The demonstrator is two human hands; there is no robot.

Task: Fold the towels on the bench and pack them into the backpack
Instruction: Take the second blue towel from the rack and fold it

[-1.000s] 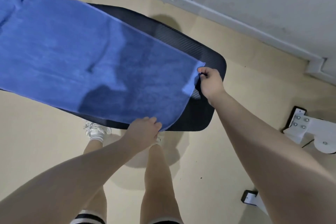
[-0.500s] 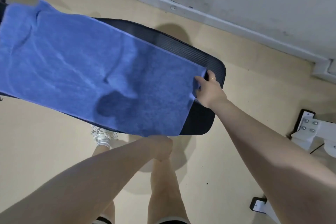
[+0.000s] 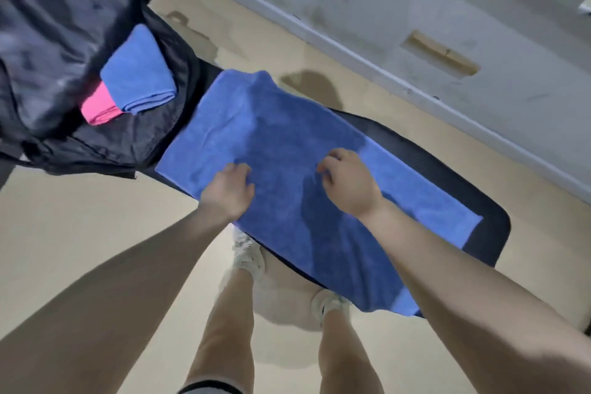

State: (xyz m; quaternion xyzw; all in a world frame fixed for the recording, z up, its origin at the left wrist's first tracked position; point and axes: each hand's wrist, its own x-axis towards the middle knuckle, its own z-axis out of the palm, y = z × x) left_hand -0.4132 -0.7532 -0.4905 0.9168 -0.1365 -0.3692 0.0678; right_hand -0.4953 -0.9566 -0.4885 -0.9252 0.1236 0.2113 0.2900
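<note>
- Leftmost, the black backpack (image 3: 64,51) lies open on the left end of the bench (image 3: 489,233), its dark lining facing up.
- Inside the backpack, a folded blue towel (image 3: 140,73) rests against a folded pink towel (image 3: 97,105); the pink one sits on the side farther from the bench's free end, and only part of it shows.
- Just beside the backpack's opening, a large blue towel (image 3: 287,137) is spread flat along the bench, covering most of the black pad; its near edge hangs a little over the bench's front side.
- On the towel's near half, toward the backpack end of the bench, the left hand (image 3: 228,190) has its fingers curled down into the cloth and seems to gather a bit of it.
- A little farther along the bench, the right hand (image 3: 347,182) also sits on the towel with fingers curled tight; whether it truly pinches the cloth or only presses on it I cannot tell.
- At the bench's right end a strip of bare black pad shows beyond the towel's short edge.
- Below the bench's front edge, the person's legs and pale shoes (image 3: 248,254) stand on the beige floor (image 3: 64,233).
</note>
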